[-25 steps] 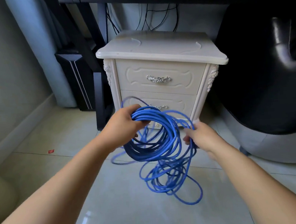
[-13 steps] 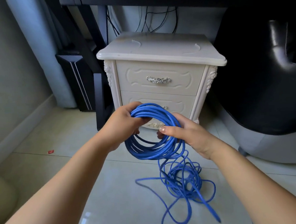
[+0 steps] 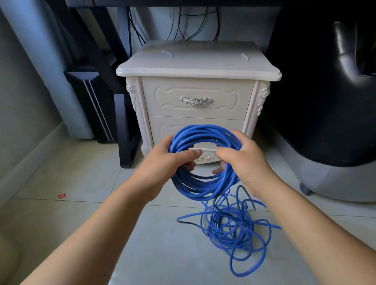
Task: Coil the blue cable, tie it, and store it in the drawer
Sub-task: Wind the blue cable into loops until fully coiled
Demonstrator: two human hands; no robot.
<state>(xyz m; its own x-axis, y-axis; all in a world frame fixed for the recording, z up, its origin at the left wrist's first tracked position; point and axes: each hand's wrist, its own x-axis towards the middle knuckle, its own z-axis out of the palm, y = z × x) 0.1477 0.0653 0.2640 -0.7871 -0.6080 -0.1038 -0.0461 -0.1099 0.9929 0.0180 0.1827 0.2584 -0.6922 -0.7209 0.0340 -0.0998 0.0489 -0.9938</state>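
A blue cable (image 3: 204, 186) is wound into a round coil held in the air in front of a white nightstand (image 3: 196, 61). My left hand (image 3: 166, 164) grips the coil's left side with fingers curled through it. Gripping the right side is my right hand (image 3: 242, 158). The cable's loose tail lies in a tangle on the floor tiles (image 3: 233, 230) below the coil. The top drawer (image 3: 198, 97) with a silver handle is shut. The coil and my hands hide much of the lower drawer (image 3: 177, 124).
A black leather chair (image 3: 339, 91) stands close on the right. Left of the nightstand are black desk legs (image 3: 123, 129) and a dark computer case (image 3: 91, 104). Black wires (image 3: 181, 25) hang behind the nightstand. A small red scrap (image 3: 61, 196) lies on the floor.
My right hand moved from the coil's front to its right side and now grips it. Another loop joined the coil. The loose tail has settled lower onto the floor.
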